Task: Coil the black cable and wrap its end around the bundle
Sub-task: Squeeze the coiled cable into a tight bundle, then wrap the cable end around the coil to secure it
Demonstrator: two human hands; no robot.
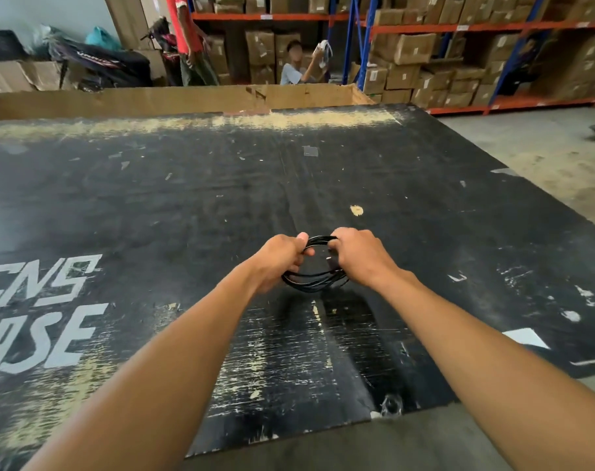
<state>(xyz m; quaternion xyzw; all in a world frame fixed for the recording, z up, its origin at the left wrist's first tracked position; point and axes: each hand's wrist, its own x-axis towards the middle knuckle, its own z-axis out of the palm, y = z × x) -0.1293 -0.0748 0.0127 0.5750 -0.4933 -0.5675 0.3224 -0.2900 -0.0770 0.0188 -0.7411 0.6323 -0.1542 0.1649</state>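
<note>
The black cable (pixel 315 282) is gathered into a round coil of several loops, held up just above the black board. My left hand (pixel 278 261) grips the coil's left side, thumb on top. My right hand (pixel 359 254) grips its right side, fingers curled around the strands. A small light-coloured tip shows inside the loop near my right fingers. Where the cable's end runs is hidden by my hands.
A large worn black board (pixel 425 232) with white lettering at the left serves as the work surface. Its right and near edges drop to a concrete floor. Cardboard sheets, two people and shelves full of boxes (pixel 459 62) stand beyond the far edge.
</note>
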